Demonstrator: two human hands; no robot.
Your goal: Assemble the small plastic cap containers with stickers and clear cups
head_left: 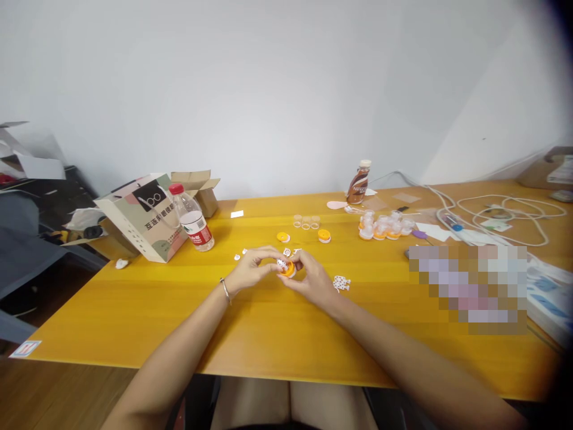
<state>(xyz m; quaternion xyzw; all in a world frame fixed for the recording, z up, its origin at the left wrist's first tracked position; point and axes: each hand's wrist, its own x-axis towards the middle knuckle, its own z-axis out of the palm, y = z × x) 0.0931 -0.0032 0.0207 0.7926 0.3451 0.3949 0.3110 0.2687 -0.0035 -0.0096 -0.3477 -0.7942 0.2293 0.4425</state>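
My left hand [255,269] pinches a small white openwork plastic piece [282,263] between thumb and fingers. An orange round base with a white rim [290,271] is gripped in my right hand [312,279], close against the white piece. Whether the two parts are joined, I cannot tell. Just beyond my fingers lie small white plastic parts [287,252], with more white pieces [341,283] to the right of my right hand. Two other orange-and-white bases [283,237] [324,236] sit farther back, near several clear plastic cups [306,223].
Clear-topped orange containers [385,227] cluster at the right, before a brown drink bottle [359,184]. On the left stand a water bottle [194,221], a paper bag [150,218] and a cardboard box [203,191]. White cables [505,209] coil at the right, near a blurred-out patch [470,289].
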